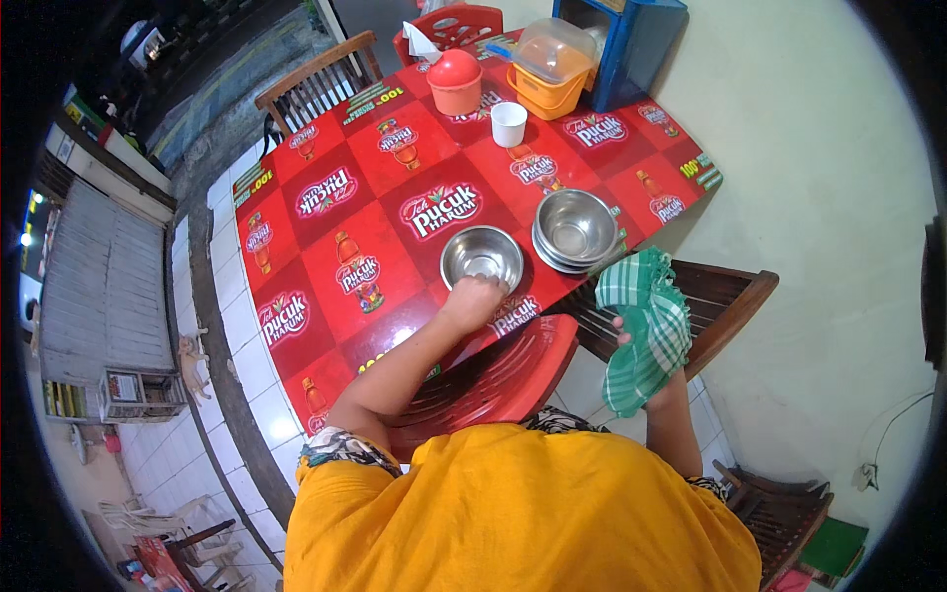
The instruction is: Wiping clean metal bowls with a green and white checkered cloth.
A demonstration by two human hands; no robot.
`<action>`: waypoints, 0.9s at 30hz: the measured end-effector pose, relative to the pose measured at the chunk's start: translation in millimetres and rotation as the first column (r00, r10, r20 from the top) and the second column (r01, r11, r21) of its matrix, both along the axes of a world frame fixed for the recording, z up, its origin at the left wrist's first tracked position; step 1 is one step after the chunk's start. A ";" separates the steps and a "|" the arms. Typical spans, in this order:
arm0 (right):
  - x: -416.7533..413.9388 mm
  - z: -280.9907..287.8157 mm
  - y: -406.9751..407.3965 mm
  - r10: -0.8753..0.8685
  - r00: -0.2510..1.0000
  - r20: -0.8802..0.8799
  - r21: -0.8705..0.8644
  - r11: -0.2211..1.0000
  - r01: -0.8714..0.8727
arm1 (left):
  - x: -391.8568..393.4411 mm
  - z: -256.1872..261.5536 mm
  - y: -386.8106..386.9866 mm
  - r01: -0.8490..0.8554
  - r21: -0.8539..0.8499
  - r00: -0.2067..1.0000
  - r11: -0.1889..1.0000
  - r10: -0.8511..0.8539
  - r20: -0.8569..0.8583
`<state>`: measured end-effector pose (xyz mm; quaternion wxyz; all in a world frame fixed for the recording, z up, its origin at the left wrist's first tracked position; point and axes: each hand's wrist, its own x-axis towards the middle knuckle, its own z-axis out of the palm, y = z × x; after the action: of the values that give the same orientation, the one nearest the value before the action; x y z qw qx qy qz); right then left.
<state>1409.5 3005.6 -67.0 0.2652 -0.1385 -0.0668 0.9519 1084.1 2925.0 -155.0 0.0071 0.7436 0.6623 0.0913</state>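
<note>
My left hand (477,302) grips the near rim of a stainless steel bowl (479,244), its fingers curled over into the bowl. The bowl rests upright on a table (414,244) covered with a red printed sheet. Just to its right stands a short stack of similar steel bowls (575,226). A green and white checked cloth (651,333) hangs bunched from my right hand (622,331), off the table's near right edge. The cloth covers most of that hand, leaving some fingertips in sight.
Farther back stand a white cup (509,124), a red-lidded tissue holder (456,85), an orange container (547,89) with a clear lid, and a blue cabinet (640,55). A red plastic chair (510,377) and a wooden chair (729,314) crowd the near edge. A cat (194,366) lies on the floor.
</note>
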 end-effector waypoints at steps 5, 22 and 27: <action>1.4 2.8 6.7 -0.006 0.999 -0.052 -0.012 1.000 0.005 | 5.9 24.2 1.8 -0.034 0.046 0.996 0.998 0.031 0.081; 60.5 -1.4 0.7 -0.362 0.925 0.119 0.130 0.929 0.347 | 35.1 91.1 104.2 0.268 -0.099 0.961 0.958 -0.257 0.106; 67.3 4.3 2.9 -0.328 0.917 0.229 0.103 0.944 0.313 | 34.0 109.3 121.4 0.140 0.000 0.926 0.990 -0.131 0.353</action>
<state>1476.7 3008.5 -62.7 0.4116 -0.2542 -0.1056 0.8688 1118.1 3046.4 -45.7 0.1413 0.7591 0.5984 0.2136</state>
